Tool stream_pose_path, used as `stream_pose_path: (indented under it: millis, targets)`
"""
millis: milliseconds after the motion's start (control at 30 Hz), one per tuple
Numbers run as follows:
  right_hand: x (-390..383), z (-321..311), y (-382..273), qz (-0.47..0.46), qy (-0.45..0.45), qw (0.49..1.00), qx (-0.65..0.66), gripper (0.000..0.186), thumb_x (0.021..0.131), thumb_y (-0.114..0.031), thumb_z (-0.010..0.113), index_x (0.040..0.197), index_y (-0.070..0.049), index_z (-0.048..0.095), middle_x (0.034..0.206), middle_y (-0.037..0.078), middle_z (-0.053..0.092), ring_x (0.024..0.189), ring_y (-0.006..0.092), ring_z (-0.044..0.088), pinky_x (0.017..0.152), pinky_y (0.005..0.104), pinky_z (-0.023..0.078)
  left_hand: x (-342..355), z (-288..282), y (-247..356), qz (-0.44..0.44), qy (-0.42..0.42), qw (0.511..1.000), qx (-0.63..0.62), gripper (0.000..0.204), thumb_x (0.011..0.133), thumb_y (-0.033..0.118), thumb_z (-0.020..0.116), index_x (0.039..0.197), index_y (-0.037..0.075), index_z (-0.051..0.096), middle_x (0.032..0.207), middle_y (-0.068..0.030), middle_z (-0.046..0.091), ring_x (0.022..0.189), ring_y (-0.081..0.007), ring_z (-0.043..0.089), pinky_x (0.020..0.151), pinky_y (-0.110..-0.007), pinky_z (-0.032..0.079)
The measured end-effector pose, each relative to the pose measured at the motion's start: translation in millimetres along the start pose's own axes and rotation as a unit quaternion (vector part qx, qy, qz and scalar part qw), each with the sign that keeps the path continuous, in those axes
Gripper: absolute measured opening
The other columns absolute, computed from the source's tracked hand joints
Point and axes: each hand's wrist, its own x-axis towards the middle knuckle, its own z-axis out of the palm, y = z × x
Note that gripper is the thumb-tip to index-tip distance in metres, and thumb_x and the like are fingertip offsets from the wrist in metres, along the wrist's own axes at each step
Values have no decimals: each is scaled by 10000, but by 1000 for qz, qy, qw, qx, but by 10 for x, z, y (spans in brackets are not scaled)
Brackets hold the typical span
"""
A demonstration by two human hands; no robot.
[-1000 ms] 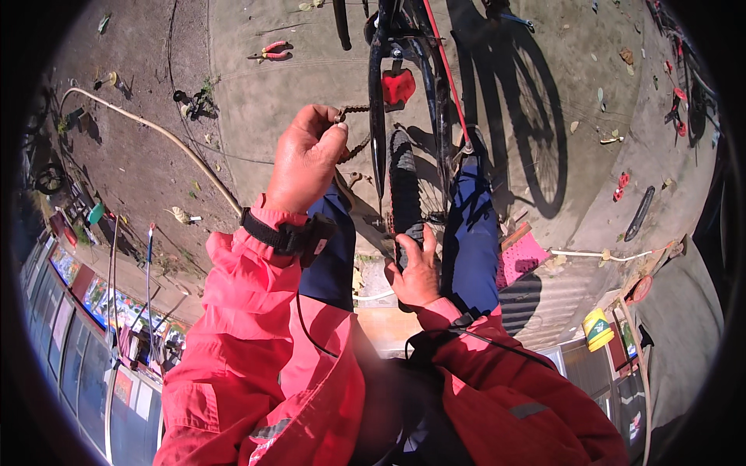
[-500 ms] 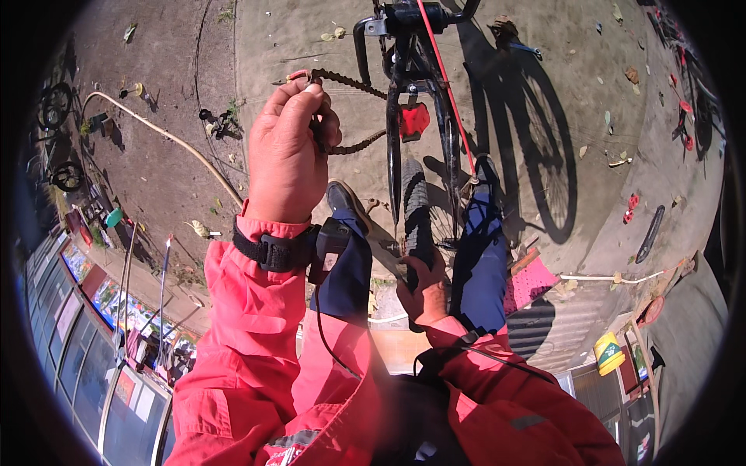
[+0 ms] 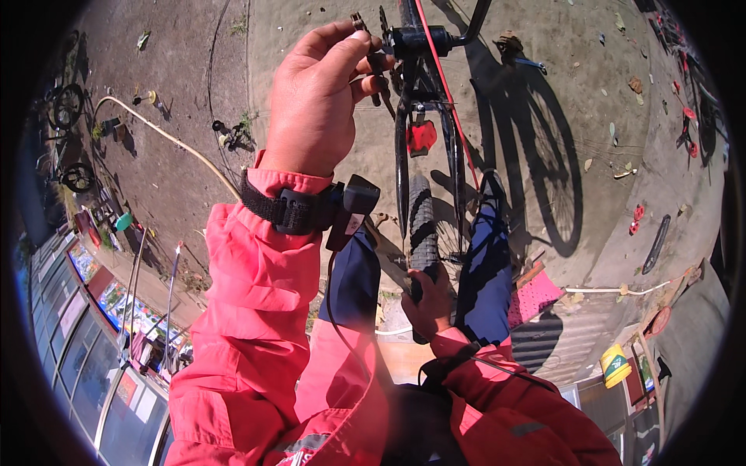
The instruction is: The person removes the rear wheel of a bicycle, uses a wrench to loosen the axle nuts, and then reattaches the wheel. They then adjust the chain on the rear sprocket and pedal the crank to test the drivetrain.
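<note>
My left hand [image 3: 318, 101] pinches a dark bicycle chain [image 3: 358, 22] between thumb and fingers, just left of the black crank axle [image 3: 423, 40]. Part of the chain is hidden by the fingers, and a short length hangs below them. Close by is the black bicycle frame [image 3: 402, 155], with a red reflector [image 3: 421, 137] between its tubes. Lower down, between my legs, my right hand [image 3: 429, 301] is wrapped round the knobbly tyre [image 3: 423, 225] of the wheel. A thin red line [image 3: 451, 93] runs along the frame's right side.
A blue-handled tool [image 3: 531, 64] lies on the ground at the far right. A pale hose [image 3: 171, 138] curves along the left. To the right are a pink perforated piece [image 3: 536, 297], a dark curved strip [image 3: 657, 244] and a yellow bucket [image 3: 615, 365].
My left hand has carried the chain forward and right, up beside the crank axle. The wide chain loop is now bunched at the fingers. My right hand stays on the tyre.
</note>
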Motion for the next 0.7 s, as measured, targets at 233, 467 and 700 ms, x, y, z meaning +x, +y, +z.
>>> stream_pose_path:
  millis: [233, 467, 700]
  targets:
    - [-3, -22, -28, -3, 11, 1000, 8, 557, 770, -182, 802, 1295, -191, 617, 1504, 353, 348, 1343, 537, 444, 1085, 521, 439, 8, 130, -126, 32, 12, 999, 22, 369, 985, 89, 685, 1301, -50, 553, 1094, -99, 685, 977, -201, 713, 803, -318, 583]
    - [-8, -47, -69, 1, 1, 1000, 19, 541, 796, -196, 792, 1308, -193, 618, 1541, 360, 295, 1370, 544, 429, 1092, 506, 446, -60, 162, -356, 53, 56, 991, 107, 311, 957, 58, 708, 1204, -83, 580, 1039, -104, 701, 906, -144, 678, 795, -275, 569]
    - [-23, -39, -54, 25, -22, 999, 11, 544, 797, -202, 794, 1311, -207, 616, 1550, 340, 282, 1355, 535, 452, 1082, 493, 466, -125, 82, -515, 23, 78, 976, 203, 202, 972, 68, 711, 1126, -42, 639, 1018, -81, 710, 906, -152, 674, 856, -293, 552]
